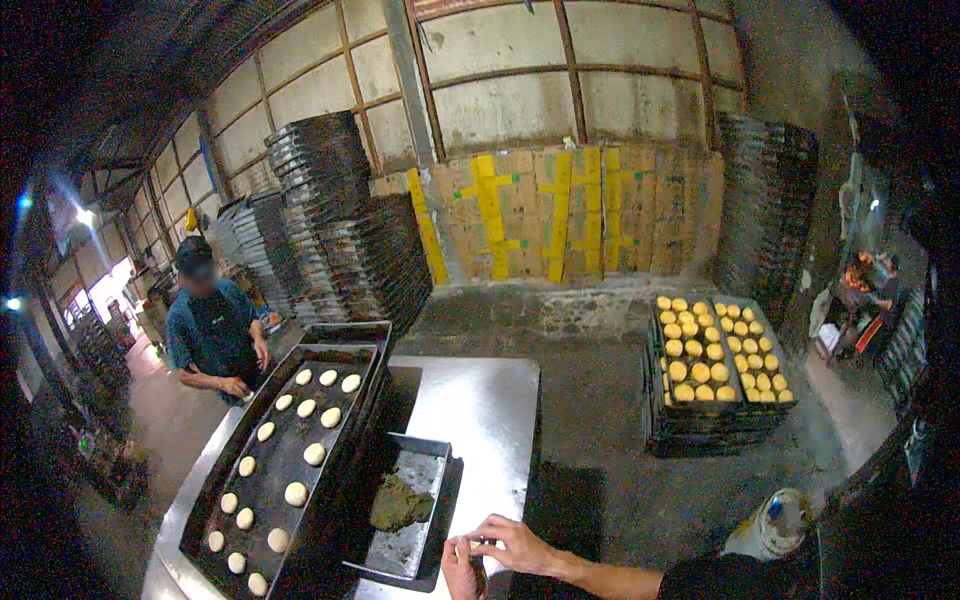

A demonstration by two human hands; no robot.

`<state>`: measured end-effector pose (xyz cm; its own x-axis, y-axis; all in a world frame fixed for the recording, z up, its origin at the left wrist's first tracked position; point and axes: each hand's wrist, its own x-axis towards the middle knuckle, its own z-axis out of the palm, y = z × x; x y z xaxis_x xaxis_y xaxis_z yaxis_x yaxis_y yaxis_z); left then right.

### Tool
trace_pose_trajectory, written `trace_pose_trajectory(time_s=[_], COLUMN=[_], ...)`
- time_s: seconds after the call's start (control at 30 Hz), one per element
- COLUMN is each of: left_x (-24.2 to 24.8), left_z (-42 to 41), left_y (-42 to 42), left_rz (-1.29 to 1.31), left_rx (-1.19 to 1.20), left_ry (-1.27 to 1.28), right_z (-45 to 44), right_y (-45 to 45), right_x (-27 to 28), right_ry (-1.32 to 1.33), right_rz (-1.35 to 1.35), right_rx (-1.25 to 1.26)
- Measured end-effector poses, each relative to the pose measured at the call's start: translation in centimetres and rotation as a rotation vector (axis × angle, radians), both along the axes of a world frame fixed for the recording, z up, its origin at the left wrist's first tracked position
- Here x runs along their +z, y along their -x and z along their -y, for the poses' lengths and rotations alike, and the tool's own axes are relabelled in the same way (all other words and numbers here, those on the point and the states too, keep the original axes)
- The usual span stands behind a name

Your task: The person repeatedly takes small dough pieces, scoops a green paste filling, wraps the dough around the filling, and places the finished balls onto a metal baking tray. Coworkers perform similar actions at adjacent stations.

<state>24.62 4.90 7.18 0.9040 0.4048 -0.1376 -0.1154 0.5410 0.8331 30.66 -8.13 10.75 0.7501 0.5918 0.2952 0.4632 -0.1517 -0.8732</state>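
Observation:
Near the front edge of the steel table, my left hand (pixel 463 571) and my right hand (pixel 517 544) meet. Between their fingertips is a small pale piece of dough (pixel 477 542), mostly hidden by the fingers. Just left of my hands lies a shallow metal tray (pixel 427 536) holding a lump of dark greenish-brown paste (pixel 401 502). Farther left, a long dark baking tray (pixel 279 469) carries several flattened pale dough rounds (pixel 295 493) set apart from one another. It rests on top of other trays.
Across the steel table (pixel 491 420) stands a co-worker (pixel 214 322), one hand near the baking tray. On the floor at right, stacked trays hold yellow buns (pixel 694 349). A white bucket (pixel 776 529) stands nearer. Tall stacks of dark trays (pixel 322 187) line the back.

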Motion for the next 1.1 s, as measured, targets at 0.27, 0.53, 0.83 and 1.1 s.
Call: trace_pose_trajectory(time_s=[0.27,0.53,0.83,1.1], left_x=[0.4,-2.3,1.1,-6.3], left_z=[0.9,-4.0,-10.0,-8.7], left_y=[0.5,4.1,22.3,24.9], left_rz=[-0.001,-0.132,-0.098,-0.746], left_rx=[0.069,0.345,1.138,1.062], left_ry=[-0.100,-0.290,-0.154,-0.511], right_z=[0.2,-0.8,-3.3,-8.5], right_y=[1.4,-2.2,-9.2,-6.5], right_x=[0.6,-7.9,-8.6,-15.9], right_ry=[-0.023,0.379,0.547,0.693], right_rz=[0.032,0.333,0.455,0.468], right_rx=[-0.077,-0.030,-0.211,-0.091])
